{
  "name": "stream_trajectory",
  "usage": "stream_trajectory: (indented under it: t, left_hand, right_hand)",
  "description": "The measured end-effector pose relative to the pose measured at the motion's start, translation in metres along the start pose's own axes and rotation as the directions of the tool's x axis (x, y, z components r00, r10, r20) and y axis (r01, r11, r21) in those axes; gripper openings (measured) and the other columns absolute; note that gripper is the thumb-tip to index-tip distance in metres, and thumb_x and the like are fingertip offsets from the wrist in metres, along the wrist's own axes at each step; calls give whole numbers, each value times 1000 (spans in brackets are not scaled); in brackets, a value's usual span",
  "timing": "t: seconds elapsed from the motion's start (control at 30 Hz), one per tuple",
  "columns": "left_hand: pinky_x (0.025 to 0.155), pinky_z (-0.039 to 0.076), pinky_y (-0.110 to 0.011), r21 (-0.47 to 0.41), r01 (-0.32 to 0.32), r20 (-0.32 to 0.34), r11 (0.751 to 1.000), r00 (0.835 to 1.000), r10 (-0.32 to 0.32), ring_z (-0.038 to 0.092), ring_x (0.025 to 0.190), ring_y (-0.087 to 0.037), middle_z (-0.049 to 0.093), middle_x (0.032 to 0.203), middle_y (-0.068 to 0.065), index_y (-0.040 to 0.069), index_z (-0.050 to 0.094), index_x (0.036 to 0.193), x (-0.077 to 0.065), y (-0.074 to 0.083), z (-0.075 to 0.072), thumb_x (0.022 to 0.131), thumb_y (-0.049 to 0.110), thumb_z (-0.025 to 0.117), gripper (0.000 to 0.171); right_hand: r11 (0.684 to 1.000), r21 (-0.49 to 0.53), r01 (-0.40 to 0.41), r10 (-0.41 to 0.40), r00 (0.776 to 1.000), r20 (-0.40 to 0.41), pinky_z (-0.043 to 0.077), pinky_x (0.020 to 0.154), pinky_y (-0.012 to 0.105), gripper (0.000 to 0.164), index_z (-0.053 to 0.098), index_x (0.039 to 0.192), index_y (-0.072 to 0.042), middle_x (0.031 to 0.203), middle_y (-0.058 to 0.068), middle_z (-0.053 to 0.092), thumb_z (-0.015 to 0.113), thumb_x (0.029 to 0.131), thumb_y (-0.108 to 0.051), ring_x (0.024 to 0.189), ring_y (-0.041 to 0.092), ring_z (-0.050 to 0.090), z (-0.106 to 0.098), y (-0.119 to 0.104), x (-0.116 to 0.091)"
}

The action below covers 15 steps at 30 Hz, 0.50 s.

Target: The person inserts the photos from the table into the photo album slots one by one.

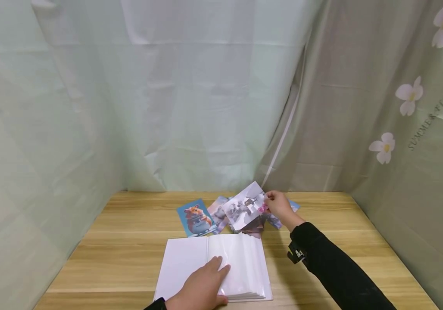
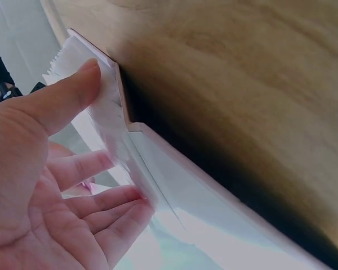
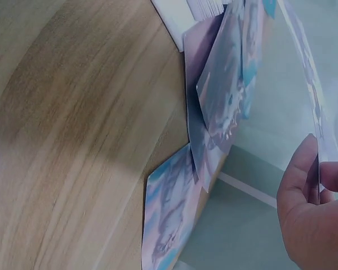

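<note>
An open photo album [image 1: 186,254] with clear sleeve pages lies on the table. My left hand [image 1: 202,284] rests on its pages near the spine, fingers extended; the left wrist view shows the thumb and fingers of that hand [image 2: 62,163] against the album [image 2: 186,197]. Above the pile of pictures, my right hand [image 1: 280,206] pinches a picture card [image 1: 242,206] by its right edge. The right wrist view shows this card [image 3: 312,90] edge-on between thumb and fingers of the right hand [image 3: 315,214].
Behind the album, a blue hamster card [image 1: 196,218] lies left of several overlapping picture cards [image 1: 218,215]. One card [image 3: 172,208] lies slightly apart from the pile in the right wrist view. Pale curtains [image 1: 206,107] surround the wooden table [image 1: 120,254] at the back and sides.
</note>
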<state>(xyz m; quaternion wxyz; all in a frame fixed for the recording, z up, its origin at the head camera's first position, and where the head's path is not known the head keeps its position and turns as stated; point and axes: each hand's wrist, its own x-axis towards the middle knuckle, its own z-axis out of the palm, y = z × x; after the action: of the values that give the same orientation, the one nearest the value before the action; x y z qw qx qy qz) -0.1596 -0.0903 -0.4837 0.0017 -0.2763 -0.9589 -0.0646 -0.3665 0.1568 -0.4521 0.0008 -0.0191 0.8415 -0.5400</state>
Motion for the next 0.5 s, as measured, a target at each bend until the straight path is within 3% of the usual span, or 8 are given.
stream_trajectory:
  t: [0.3,0.5]
  left_hand:
    - [95,54,-40,-29,4,17,1000,1000,-3,56,127,-34,57,137,-20,6,64,133,-1,1,-2,76,48,84,74]
    - [96,53,-40,-35,15,36,999,999,-14,56,127,-34,56,138,-20,7,63,134,0,1,-4,76,48,84,74]
  right_hand:
    - [998,-42,-39,41,998,38,59,79,47,24,58,121,9,99,21,61,53,101,-3,74,19,61,3,4,0]
    - [995,-91,-27,33,997,63,60,74,40,23,62,118,7,92,14,62,56,100,-6,70,15,62,3,0,0]
